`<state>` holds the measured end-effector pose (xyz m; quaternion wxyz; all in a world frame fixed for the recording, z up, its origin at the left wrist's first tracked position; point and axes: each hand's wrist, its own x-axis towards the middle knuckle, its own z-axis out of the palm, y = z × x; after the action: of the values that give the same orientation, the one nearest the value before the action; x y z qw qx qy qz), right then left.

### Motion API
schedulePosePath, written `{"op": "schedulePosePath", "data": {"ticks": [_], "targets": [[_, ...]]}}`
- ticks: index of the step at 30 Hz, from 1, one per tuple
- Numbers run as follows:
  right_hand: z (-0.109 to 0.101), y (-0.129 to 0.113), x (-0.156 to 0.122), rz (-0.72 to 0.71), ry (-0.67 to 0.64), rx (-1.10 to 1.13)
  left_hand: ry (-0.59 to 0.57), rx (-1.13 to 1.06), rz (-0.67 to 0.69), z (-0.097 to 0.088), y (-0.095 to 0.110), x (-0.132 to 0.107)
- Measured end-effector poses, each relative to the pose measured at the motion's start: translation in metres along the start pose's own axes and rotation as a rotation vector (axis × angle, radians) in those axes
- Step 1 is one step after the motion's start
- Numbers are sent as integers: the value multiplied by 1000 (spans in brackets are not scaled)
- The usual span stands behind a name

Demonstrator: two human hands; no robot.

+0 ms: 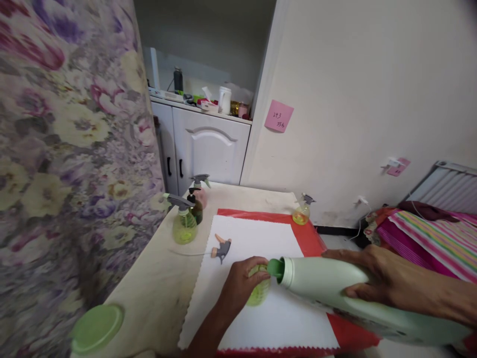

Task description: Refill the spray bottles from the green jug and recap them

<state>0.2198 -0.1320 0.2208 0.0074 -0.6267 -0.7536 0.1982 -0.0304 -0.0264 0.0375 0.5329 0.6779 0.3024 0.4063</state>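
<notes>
The sheet (274,238) lies free beyond the container (328,286); 3 bottles (197,213) block left.

Soft, even light brightens the white sheet (257,236); the far alcove (208,30) is dimmer. Wide-angle distortion stretches the edges, and the green lid (97,327) at near left looks slightly blurred.

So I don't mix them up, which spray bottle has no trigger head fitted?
The yellow-green bottle in the left grip; the green bottle at the table's left, pink bottle and far-corner yellow bottle each have one.
</notes>
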Motion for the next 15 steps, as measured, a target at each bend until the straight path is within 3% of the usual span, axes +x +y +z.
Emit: {"op": "schedulePosePath", "data": {"ticks": [15], "targets": [[-3,-1,0,15,-63,-103,10,12,-17,0,1,0]]}}
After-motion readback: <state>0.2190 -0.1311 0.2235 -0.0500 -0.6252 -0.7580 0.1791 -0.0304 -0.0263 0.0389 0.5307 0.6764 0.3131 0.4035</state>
